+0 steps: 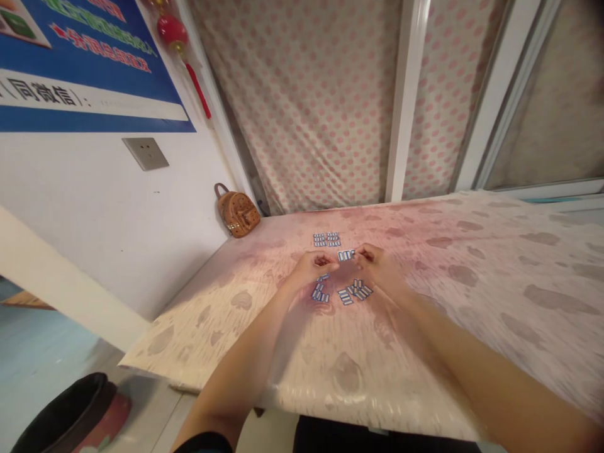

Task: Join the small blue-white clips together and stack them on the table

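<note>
My right hand (pixel 370 257) is closed in a pinch at the right end of a small blue-edged white strip (pixel 346 255), raised above the table. Just left of it, my left hand (pixel 315 267) has its fingertips pressed together; whether anything is between them is hidden. Nearer to me on the table lie loose blue-and-white pieces, some at the left (pixel 321 293), others toward the right (pixel 361 289), a few overlapping. Beyond my hands, more such pieces (pixel 326 239) are laid out in neat rows. Print on them is too small to read.
A patterned cover (pixel 346 371) lies over the table. At its far left corner a small brown backpack-shaped bag (pixel 240 214) rests by the wall. Curtained window panels (pixel 311 100) stand behind the table. Below on the floor at the left is a dark-lined bin (pixel 70 415).
</note>
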Demonstrator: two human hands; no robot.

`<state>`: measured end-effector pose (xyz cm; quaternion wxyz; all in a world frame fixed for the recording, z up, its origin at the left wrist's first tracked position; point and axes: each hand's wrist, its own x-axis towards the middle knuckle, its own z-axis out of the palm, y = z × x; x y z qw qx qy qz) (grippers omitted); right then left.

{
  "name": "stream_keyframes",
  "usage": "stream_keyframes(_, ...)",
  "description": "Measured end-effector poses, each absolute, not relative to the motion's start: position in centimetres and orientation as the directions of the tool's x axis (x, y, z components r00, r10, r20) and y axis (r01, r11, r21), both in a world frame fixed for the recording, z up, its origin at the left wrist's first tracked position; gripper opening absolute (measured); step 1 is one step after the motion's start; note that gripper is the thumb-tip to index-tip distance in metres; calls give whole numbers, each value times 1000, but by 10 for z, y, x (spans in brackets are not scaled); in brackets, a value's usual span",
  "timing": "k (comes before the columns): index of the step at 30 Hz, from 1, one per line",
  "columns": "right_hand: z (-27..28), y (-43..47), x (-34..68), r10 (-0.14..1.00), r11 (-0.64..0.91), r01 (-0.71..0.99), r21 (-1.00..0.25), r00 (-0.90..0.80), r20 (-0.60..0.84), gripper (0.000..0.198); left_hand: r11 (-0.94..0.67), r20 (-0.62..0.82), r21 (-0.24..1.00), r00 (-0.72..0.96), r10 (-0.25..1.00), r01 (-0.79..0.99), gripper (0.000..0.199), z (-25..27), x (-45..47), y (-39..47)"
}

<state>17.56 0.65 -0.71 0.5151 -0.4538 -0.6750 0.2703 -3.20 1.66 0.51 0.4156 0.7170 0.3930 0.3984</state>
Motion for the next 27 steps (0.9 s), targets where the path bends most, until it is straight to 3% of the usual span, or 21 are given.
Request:
stream_keyframes(5, 4, 6, 182, 892, 391, 279, -877, 121, 436, 11, -385, 140, 793, 473, 870, 472, 34, -1, -13, 2)
stream_keyframes(10, 9, 5, 184, 898, 368, 241, -898, 160, 410, 12, -380, 111, 567, 389, 915, 731, 41, 4, 9, -12)
stream_keyframes(12, 9, 5, 185, 895, 375, 240, -896, 160, 417, 14, -366, 83, 535, 384, 920, 761, 40, 6, 16, -14)
stream_keyframes(16, 11, 5, 187, 893, 376, 231, -897, 166, 418, 15, -303, -9, 622, 393, 920, 722, 28, 5, 25, -11)
stream_keyframes(21, 11, 5, 188, 883, 388, 247, -888, 176, 435, 16, -231, 37, 788, 331, 943, 571, 11, -5, 25, 0)
stream_keyframes(24, 11, 4, 188, 884, 374, 293, -880, 174, 434, 16, -165, 40, 899, 298, 954, 406, 12, -9, 14, 7)
stream_keyframes(27, 12, 2, 186, 899, 353, 316, -881, 146, 413, 16, -187, 91, 926, 287, 954, 328, 15, -9, -1, 12)
